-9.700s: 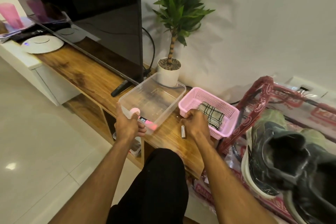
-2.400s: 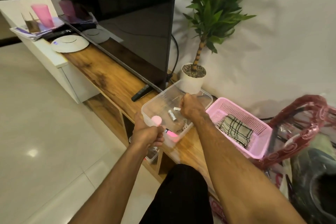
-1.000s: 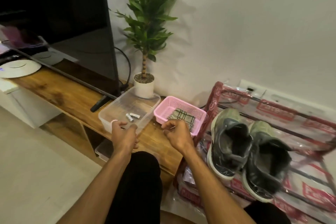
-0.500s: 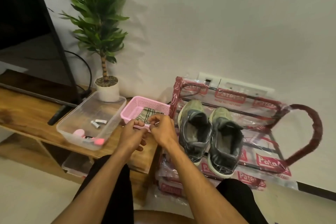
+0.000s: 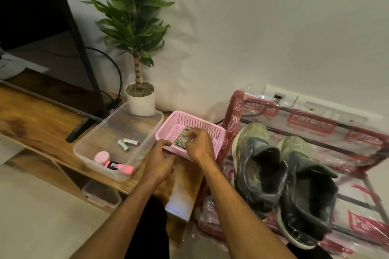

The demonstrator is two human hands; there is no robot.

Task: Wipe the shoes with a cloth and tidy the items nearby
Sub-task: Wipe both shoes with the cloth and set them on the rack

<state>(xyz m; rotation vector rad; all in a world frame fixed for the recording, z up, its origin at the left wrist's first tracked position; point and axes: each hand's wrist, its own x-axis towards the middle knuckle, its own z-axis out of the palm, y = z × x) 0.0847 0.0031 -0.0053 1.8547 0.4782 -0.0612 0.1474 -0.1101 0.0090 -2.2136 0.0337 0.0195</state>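
Observation:
A checked cloth lies in the pink mesh basket on the wooden bench. My right hand reaches into the basket and its fingers pinch the cloth. My left hand rests at the basket's near rim, fingers loosely curled with nothing in them. Two dark dusty shoes stand side by side on the plastic-wrapped red rack to the right. The clear plastic box left of the basket holds two batteries, a pink round item and a pink marker.
A potted plant stands behind the clear box against the white wall. A large TV with cables fills the bench's left side. A lidded container sits on the lower shelf. My dark-trousered knee is below the bench edge.
My view has swung right from the TV bench to the basket and shoes. My left hand has let go of the clear box. My right hand has moved from the box into the basket onto the cloth.

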